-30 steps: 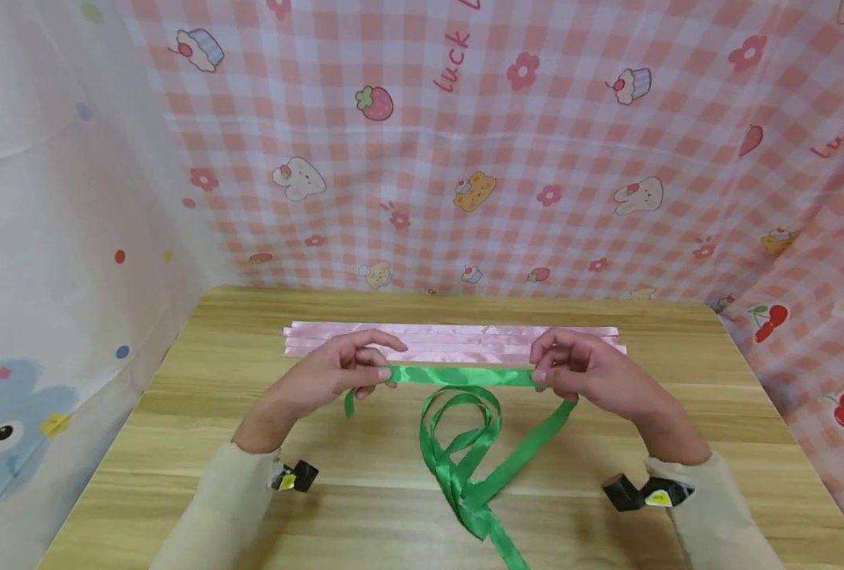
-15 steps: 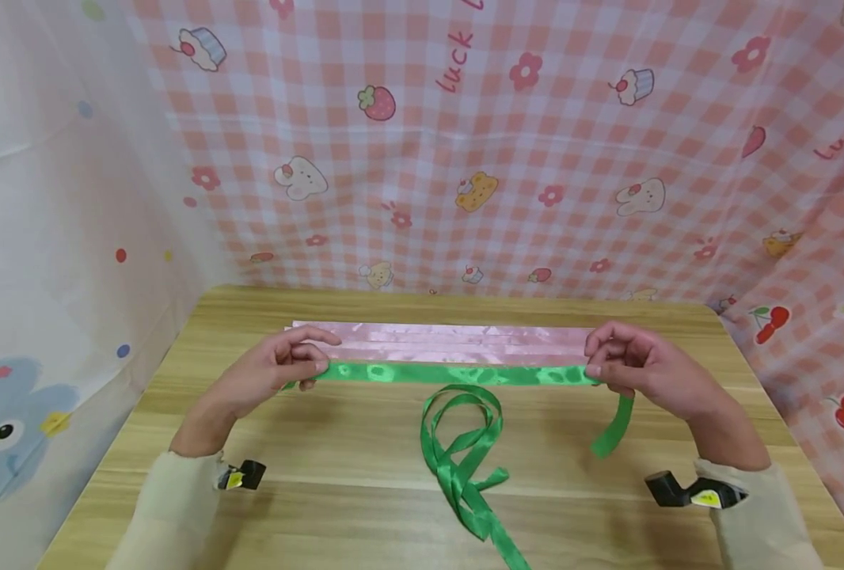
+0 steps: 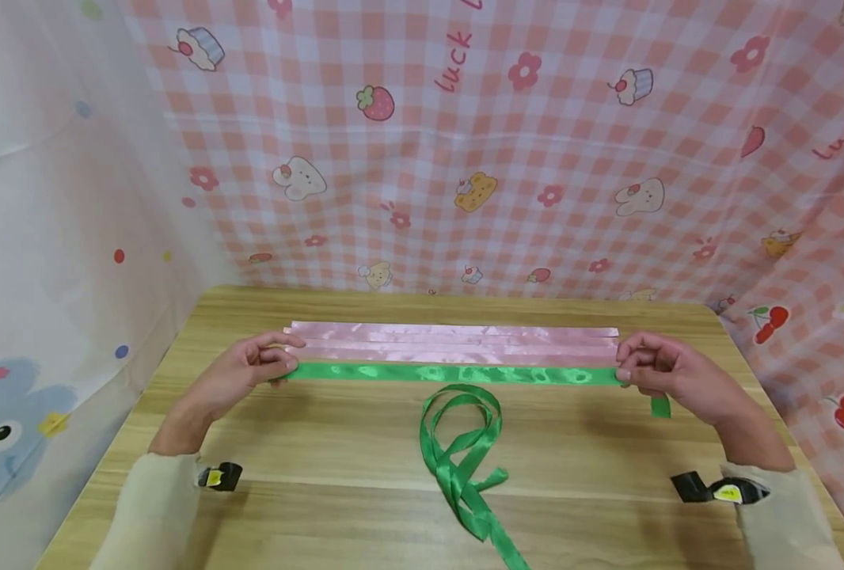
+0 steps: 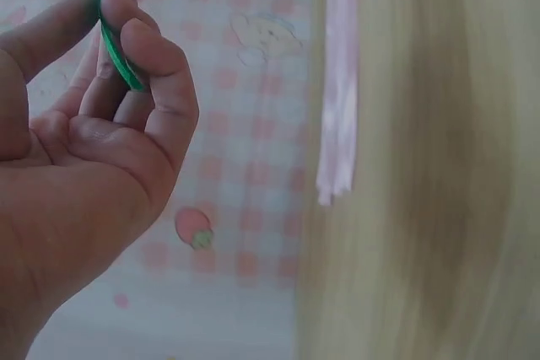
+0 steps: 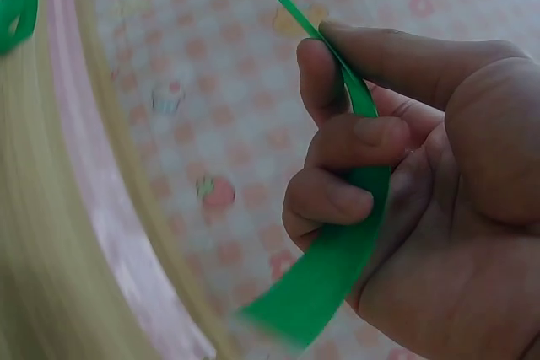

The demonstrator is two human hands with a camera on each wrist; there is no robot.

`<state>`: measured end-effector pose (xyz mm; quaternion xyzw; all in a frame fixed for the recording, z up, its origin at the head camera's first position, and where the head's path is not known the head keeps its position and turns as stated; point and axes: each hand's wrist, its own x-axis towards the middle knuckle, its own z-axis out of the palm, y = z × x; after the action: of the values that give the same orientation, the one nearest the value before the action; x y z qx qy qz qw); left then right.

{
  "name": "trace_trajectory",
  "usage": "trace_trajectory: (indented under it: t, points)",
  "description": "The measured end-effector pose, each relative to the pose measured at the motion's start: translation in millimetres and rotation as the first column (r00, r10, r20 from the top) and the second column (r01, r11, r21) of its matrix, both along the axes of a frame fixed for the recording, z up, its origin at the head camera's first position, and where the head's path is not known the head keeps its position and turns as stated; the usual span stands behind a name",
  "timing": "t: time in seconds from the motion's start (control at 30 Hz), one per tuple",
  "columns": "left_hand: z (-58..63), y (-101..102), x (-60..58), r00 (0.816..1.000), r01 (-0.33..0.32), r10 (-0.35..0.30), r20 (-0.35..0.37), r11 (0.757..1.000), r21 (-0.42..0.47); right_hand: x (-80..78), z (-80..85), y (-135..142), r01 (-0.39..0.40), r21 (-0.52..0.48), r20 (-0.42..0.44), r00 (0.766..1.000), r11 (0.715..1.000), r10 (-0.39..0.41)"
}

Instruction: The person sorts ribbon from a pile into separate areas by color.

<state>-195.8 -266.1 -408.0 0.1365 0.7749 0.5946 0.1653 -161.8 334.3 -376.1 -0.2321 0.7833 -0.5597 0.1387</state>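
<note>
A green satin ribbon [image 3: 450, 373] is stretched taut from side to side between both hands in the head view. My left hand [image 3: 240, 370] pinches its left end between thumb and fingers; in the left wrist view a short green tail [image 4: 122, 61] runs down inside the fingers. At the other end my right hand [image 3: 674, 376] pinches the ribbon, and its loose tail [image 5: 312, 284] hangs past the curled fingers in the right wrist view. Just behind the stretched ribbon, several pink satin ribbon strips [image 3: 458, 342] lie side by side on the table.
A loosely looped green ribbon [image 3: 458, 467] lies mid-table, one end running off the near edge of view. The wooden table [image 3: 336, 507] meets a pink checked curtain [image 3: 422, 158] at the back. Black wrist cameras [image 3: 218, 476] sit at both cuffs.
Both hands have moved apart, drawing out a longer stretch of ribbon between them. The held ribbon's right tail, earlier reaching toward the looped ribbon, now hangs short below the right hand.
</note>
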Motion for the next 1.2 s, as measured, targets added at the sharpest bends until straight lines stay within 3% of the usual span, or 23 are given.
trace_trajectory:
  t: [0.37,0.5,0.67,0.8,1.07,1.2]
  points:
    - [-14.8,-10.5,-9.6,0.984,-0.172,0.177,0.036,0.978,-0.118,-11.1,-31.2,26.2,0.08,-0.071,0.045,0.996,0.994,-0.077]
    - [-21.5,-16.4,-11.7,0.982,-0.179,0.184,0.04,0.978,-0.104,-12.8,-41.2,32.8,0.148,-0.082,0.077,0.987,0.986,-0.141]
    - [-27.8,-25.0,-12.3,0.986,-0.156,0.159,0.046,0.986,-0.052,-13.4,-51.0,38.6,0.263,-0.008,0.084,0.961,0.965,-0.262]
    - [-27.4,-27.8,-11.1,0.984,-0.166,0.169,0.064,0.985,-0.048,-13.2,-56.1,42.3,0.31,0.036,0.061,0.948,0.95,-0.311]
    - [-37.4,-20.7,-15.4,0.957,-0.277,0.285,0.055,0.953,-0.123,-18.0,-69.0,43.4,0.39,0.056,0.018,0.92,0.919,-0.392]
    - [-48.9,-10.4,-19.9,0.94,-0.321,0.334,0.072,0.936,-0.145,-23.7,-83.7,37.8,0.47,0.083,0.022,0.881,0.879,-0.473]
